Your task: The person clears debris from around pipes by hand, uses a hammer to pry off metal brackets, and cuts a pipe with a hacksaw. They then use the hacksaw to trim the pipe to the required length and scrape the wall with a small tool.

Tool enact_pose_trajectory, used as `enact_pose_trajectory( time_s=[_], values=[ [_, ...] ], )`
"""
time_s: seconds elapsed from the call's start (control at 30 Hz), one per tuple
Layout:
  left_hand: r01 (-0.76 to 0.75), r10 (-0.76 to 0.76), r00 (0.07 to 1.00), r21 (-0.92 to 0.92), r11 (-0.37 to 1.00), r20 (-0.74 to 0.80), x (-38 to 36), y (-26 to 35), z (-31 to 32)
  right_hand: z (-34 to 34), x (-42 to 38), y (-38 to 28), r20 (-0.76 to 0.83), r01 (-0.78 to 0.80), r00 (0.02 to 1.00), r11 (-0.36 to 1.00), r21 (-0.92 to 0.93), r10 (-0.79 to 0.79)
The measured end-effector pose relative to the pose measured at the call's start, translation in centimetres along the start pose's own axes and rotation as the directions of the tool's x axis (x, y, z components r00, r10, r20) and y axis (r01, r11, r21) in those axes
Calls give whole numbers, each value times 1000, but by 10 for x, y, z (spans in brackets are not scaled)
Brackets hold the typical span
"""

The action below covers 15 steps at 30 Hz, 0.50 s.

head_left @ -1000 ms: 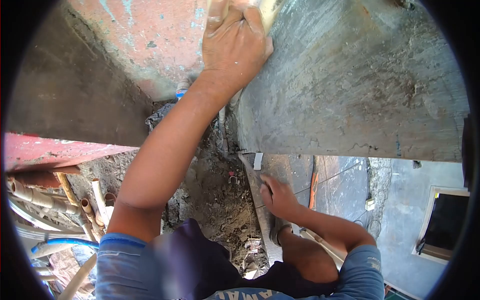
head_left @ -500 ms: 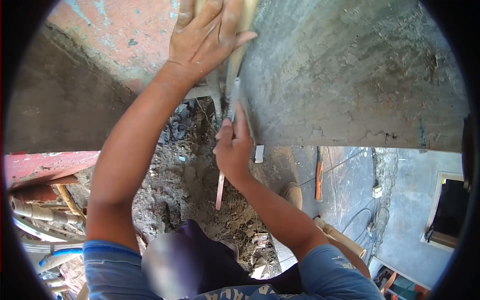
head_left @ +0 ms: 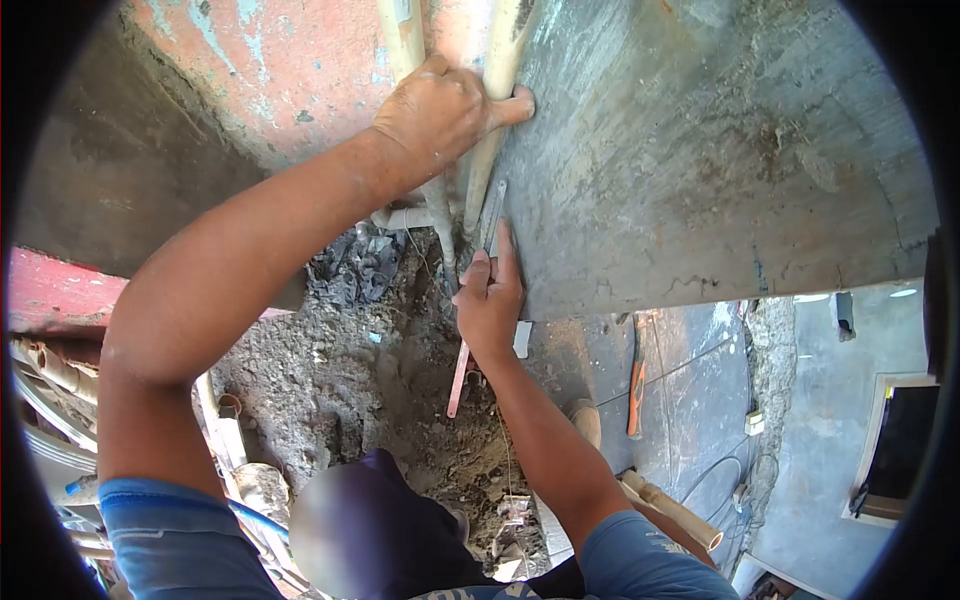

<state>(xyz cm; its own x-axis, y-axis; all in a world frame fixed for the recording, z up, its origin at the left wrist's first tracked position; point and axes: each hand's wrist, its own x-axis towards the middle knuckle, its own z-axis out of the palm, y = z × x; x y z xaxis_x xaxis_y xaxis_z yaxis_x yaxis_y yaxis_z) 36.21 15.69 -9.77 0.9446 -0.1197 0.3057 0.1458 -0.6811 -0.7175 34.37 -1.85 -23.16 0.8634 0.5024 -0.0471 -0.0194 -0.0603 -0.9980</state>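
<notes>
My left hand (head_left: 445, 108) is closed around the beige pipes at the top, its thumb over the right pipe (head_left: 484, 165). The left pipe (head_left: 402, 35) rises above its knuckles. Lower down, my right hand (head_left: 491, 305) grips a thin hacksaw blade (head_left: 458, 385), with the index finger stretched along it. The blade's upper end reaches up beside the right pipe, near the grey wall (head_left: 700, 170), and its reddish lower end sticks out below the hand.
Loose soil (head_left: 370, 390) and a dark crumpled plastic bag (head_left: 365, 262) lie below the pipes. An orange-handled tool (head_left: 636, 385) rests on the grey floor at right. Bamboo poles (head_left: 675, 508) lie nearby. The pink wall (head_left: 300, 70) stands behind.
My left hand has moved down and right and now wraps the pipes. My right hand and the blade have shifted slightly right and down in view, and the blade is more tilted.
</notes>
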Motion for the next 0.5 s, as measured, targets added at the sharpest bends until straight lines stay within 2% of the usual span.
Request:
enact_pose_trajectory(
  time_s=[0.07,0.13,0.23,0.4,0.5],
  values=[
    [17,-18,998,-24,1000,-55,-1,1,2,1,1,-2,6,20,1000,1000,12,-21],
    [36,-35,999,-36,999,25,1,2,-2,3,8,-4,1,48,999,998,29,-48],
    [43,-43,999,-19,999,-2,0,3,-1,10,18,-8,36,-4,999,996,85,1],
    [52,-51,998,-53,997,26,2,2,-3,16,26,-12,-3,-69,997,984,164,71],
    [69,-64,996,-72,995,68,8,5,-11,16,27,-9,-7,-55,998,990,133,57]
  ],
)
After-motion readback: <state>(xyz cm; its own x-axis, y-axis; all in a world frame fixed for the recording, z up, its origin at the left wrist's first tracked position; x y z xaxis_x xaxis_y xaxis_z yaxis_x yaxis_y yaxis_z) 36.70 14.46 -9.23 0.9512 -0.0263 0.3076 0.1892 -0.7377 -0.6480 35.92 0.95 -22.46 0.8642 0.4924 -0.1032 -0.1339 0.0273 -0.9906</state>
